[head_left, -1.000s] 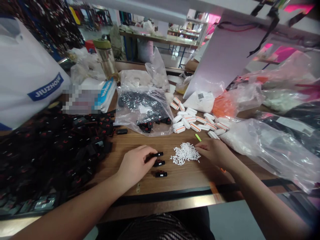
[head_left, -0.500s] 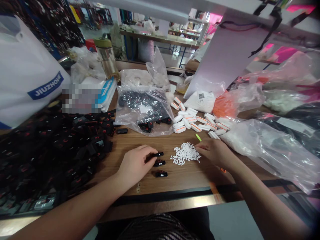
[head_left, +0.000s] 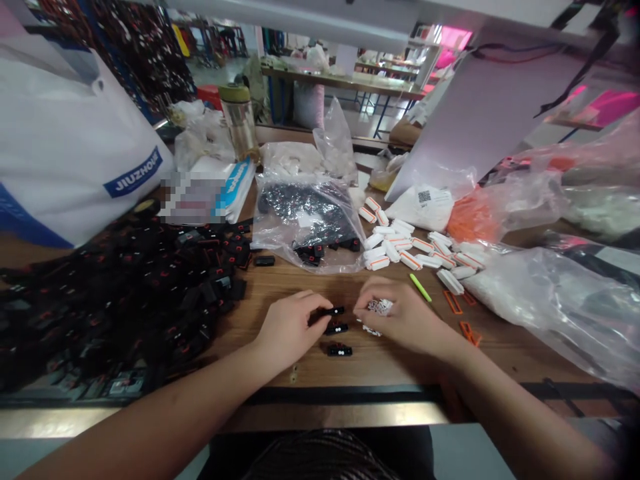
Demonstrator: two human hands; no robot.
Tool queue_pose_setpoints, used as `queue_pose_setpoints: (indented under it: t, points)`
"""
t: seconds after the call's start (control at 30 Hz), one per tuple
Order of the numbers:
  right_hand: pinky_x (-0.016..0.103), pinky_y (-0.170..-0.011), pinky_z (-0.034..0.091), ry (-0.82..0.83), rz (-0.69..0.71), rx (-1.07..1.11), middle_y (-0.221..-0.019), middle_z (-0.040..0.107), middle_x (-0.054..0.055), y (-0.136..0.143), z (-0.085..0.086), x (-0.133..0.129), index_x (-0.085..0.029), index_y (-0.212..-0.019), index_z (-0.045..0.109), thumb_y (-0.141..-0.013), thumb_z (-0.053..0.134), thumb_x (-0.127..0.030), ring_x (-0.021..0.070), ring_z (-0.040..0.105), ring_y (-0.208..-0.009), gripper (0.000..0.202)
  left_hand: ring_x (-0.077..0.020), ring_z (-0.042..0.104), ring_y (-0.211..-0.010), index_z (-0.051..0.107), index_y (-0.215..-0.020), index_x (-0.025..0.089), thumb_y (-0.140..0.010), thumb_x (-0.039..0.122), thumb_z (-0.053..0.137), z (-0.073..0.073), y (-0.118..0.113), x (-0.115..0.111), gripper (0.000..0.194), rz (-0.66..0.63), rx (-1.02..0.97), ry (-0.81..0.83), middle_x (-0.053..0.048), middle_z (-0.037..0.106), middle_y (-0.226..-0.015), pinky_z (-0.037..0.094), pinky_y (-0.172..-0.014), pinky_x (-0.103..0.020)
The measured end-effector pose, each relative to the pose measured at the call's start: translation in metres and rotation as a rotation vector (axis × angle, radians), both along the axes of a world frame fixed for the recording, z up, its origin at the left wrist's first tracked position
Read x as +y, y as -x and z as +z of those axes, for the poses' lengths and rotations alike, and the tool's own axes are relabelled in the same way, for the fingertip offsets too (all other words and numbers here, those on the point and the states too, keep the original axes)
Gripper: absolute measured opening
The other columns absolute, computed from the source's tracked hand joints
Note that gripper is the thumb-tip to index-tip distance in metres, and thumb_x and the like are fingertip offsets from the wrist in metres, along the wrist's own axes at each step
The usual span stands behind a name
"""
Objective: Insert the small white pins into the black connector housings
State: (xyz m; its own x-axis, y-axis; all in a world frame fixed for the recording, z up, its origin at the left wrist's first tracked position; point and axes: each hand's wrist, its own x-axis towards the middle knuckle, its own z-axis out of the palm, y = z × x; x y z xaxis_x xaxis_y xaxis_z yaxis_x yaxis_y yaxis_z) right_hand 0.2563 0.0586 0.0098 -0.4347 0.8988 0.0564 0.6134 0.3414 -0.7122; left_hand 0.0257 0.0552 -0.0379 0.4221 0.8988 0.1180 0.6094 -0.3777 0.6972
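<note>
Our left hand (head_left: 294, 328) clamps its fingers on the left end of a black piece (head_left: 338, 311), hiding that end; the long axis runs rightward from our fingertips. A second piece (head_left: 337, 328) and a third piece (head_left: 340, 351) lie on our side of those fingers. Just beyond the free end is our right hand (head_left: 400, 312), partly covering white pins (head_left: 381, 307); whether its fingers pinch one, we cannot tell.
</note>
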Motion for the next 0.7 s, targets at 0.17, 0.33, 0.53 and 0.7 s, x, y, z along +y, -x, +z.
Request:
queue_pose_setpoints:
  t: [0.17, 0.33, 0.53, 0.7]
  points:
    - [0.031, -0.079, 0.047, -0.003, 0.113, 0.061, -0.086, 0.064, 0.002, 0.029, -0.014, 0.010, -0.020, -0.079, 0.069, -0.084, 0.063, -0.015, 0.0151, 0.060, -0.082, 0.009, -0.0152, 0.061, -0.071, 0.071, -0.097, 0.024, -0.084, 0.016, 0.068, 0.003, 0.000, 0.000, 0.015, 0.010, 0.007, 0.003, 0.002, 0.067, -0.085, 0.045, -0.065, -0.027]
    - [0.031, -0.078, 0.045, -0.017, 0.114, 0.043, -0.085, 0.062, 0.002, 0.028, -0.016, 0.011, -0.019, -0.080, 0.068, -0.084, 0.063, -0.013, 0.0155, 0.058, -0.083, 0.009, -0.0154, 0.061, -0.071, 0.071, -0.095, 0.024, -0.084, 0.015, 0.068, 0.005, 0.000, 0.000, 0.014, 0.002, 0.014, 0.012, 0.002, 0.068, -0.086, 0.045, -0.065, -0.027]
    - [0.031, -0.077, 0.044, -0.063, 0.125, 0.037, -0.082, 0.060, 0.001, 0.029, -0.017, 0.012, -0.019, -0.078, 0.064, -0.082, 0.062, -0.009, 0.0156, 0.056, -0.081, 0.011, -0.0154, 0.061, -0.072, 0.071, -0.094, 0.024, -0.083, 0.015, 0.068, 0.003, 0.000, 0.000, 0.015, 0.002, 0.004, 0.012, 0.002, 0.068, -0.088, 0.044, -0.065, -0.027]
    - [0.031, -0.078, 0.044, -0.105, 0.161, -0.005, -0.083, 0.060, 0.001, 0.029, -0.018, 0.012, -0.019, -0.079, 0.064, -0.082, 0.062, -0.009, 0.0157, 0.056, -0.081, 0.011, -0.0160, 0.062, -0.075, 0.071, -0.094, 0.024, -0.083, 0.015, 0.068, 0.003, 0.000, 0.000, 0.015, 0.010, -0.008, 0.006, 0.002, 0.069, -0.087, 0.045, -0.067, -0.027]
